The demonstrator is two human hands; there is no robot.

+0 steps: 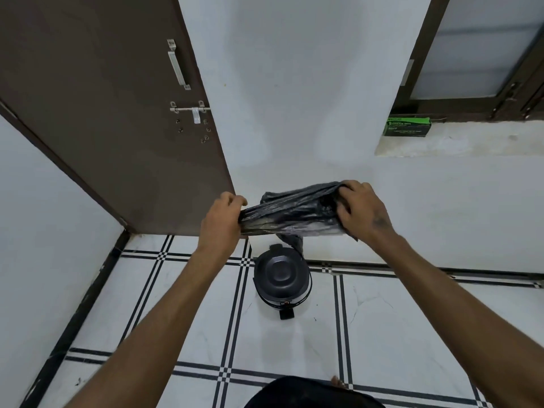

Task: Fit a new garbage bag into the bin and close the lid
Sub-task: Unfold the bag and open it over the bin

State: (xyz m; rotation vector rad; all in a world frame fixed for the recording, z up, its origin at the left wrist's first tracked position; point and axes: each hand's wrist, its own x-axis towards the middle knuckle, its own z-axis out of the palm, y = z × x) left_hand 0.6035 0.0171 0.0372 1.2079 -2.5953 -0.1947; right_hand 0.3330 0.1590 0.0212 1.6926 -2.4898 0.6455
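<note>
A crumpled black garbage bag (290, 212) is stretched between my two hands, held in the air above the bin. My left hand (222, 219) pinches its left end. Gripping the right end, my right hand (360, 209) has its fingers dug into the folds. A loose tail of the bag hangs down toward the bin. The small round black pedal bin (282, 279) stands on the floor against the wall, directly below the bag. Its domed lid is down, and the foot pedal points toward me.
A brown door (117, 113) with a metal handle and latch stands open at the left. On the window ledge at the upper right lies a green garbage bag box (407, 126). The floor (397, 334) has white tiles with black lines. White walls close the corner behind the bin.
</note>
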